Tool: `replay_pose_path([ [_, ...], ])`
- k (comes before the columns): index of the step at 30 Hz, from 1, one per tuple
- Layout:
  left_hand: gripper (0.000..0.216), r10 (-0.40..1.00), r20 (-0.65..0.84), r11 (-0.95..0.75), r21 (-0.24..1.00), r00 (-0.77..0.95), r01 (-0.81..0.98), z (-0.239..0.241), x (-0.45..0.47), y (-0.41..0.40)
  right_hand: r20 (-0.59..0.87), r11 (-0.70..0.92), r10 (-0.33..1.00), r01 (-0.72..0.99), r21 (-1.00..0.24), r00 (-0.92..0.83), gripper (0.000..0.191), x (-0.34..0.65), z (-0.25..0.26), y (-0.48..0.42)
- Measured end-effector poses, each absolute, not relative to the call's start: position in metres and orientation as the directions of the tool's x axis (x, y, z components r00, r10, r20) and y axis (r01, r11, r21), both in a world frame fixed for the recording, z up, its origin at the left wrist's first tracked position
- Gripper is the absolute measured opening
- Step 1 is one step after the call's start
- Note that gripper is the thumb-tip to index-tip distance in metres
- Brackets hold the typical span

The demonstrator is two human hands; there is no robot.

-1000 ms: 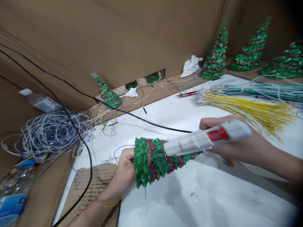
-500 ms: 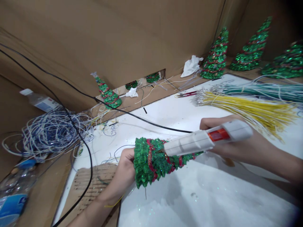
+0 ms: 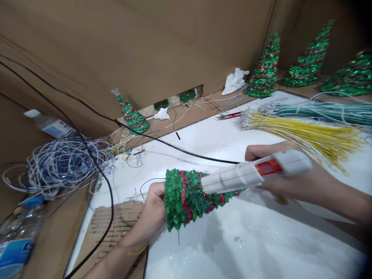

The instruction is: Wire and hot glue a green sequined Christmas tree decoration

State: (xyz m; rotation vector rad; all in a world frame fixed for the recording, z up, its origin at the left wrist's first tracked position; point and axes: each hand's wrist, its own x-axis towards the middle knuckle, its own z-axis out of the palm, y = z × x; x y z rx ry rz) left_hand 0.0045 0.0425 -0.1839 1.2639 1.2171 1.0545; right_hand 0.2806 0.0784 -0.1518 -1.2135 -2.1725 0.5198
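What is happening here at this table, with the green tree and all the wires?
A person holds a small green glitter tree sideways over the white table. The left hand grips the tree's wide base. The right hand holds a white glue gun, and its tip is against the tree's side. A bundle of yellow wires lies behind the hands. Similar trees stand along the cardboard wall at the back.

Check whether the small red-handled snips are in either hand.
No: the small red-handled snips lie alone at the white tabletop's far edge, beside the ends of the yellow wire bundle.
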Motion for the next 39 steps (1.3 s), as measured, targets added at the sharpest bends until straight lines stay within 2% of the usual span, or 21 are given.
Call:
replay_pose_path([
  [4, 0.02, 0.998, -0.02, 0.015, 0.996, 0.051, 0.09, -0.185, 0.003, 0.042, 0.273, 0.492, 0.867, 0.637, -0.594, -0.416, 0.015, 0.281, -0.15, 0.078],
  [12, 0.031, 0.992, -0.038, 0.028, 0.996, 0.123, 0.083, -0.188, 0.002, 0.044, 0.301, 0.497, 0.868, 0.666, -0.557, -0.396, 0.016, 0.282, -0.151, 0.081],
  [19, 0.022, 0.998, -0.016, 0.012, 0.998, 0.057, 0.066, -0.189, 0.001, 0.043, 0.342, 0.523, 0.852, 0.664, -0.534, -0.396, 0.015, 0.284, -0.151, 0.081],
  [24, 0.018, 0.999, 0.013, -0.009, 0.997, -0.053, 0.079, -0.191, -0.002, 0.042, 0.335, 0.496, 0.868, 0.641, -0.585, -0.365, 0.021, 0.283, -0.148, 0.08],
  [28, 0.018, 0.997, 0.026, -0.021, 0.998, -0.074, 0.065, -0.19, -0.002, 0.042, 0.363, 0.478, 0.877, 0.65, -0.591, -0.315, 0.026, 0.286, -0.147, 0.082],
  [32, 0.017, 0.999, 0.021, -0.018, 0.997, -0.035, 0.081, -0.187, 0.0, 0.044, 0.411, 0.465, 0.874, 0.696, -0.547, -0.261, 0.028, 0.289, -0.148, 0.087],
  [35, 0.013, 1.0, 0.002, -0.006, 0.994, 0.03, 0.109, -0.185, -0.001, 0.045, 0.41, 0.397, 0.891, 0.769, -0.502, -0.193, 0.028, 0.29, -0.151, 0.092],
  [39, 0.009, 0.999, -0.017, 0.012, 0.993, 0.043, 0.116, -0.186, -0.003, 0.048, 0.29, 0.216, 0.948, 0.932, -0.292, -0.129, 0.02, 0.29, -0.155, 0.101],
])
